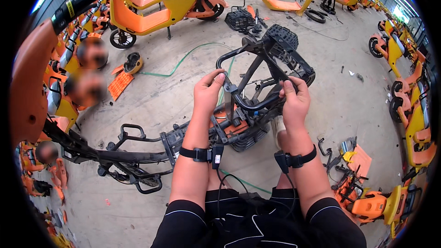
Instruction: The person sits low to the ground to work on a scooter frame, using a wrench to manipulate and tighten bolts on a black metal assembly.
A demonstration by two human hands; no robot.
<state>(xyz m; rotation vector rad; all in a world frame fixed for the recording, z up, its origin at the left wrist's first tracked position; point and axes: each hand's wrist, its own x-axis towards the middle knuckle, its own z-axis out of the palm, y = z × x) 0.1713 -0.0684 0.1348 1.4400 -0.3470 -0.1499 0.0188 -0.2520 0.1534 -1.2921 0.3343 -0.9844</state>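
A stripped electric scooter stands crosswise before me, its black tubular frame [133, 157] bare of most panels. At its rear a bent black tube loop [250, 107] rises over the frame. My left hand [207, 93] is closed with thumb and fingers pinched at the loop's left side. My right hand [295, 103] closes round the loop's right side, thumb on top. Below the loop lies an open compartment with orange inside [235, 127]. Beyond it is a black slatted rack [282, 37]. The orange front panel [32, 82] and a black handlebar grip [87, 1] stand at the left.
A yellow and orange scooter [154, 16] is parked ahead, with more along both sides. A helmet [133, 63], an orange panel [121, 85], a green strap [181, 59], a black tire [315, 16] and loose scooter parts [353, 163] lie on the concrete floor.
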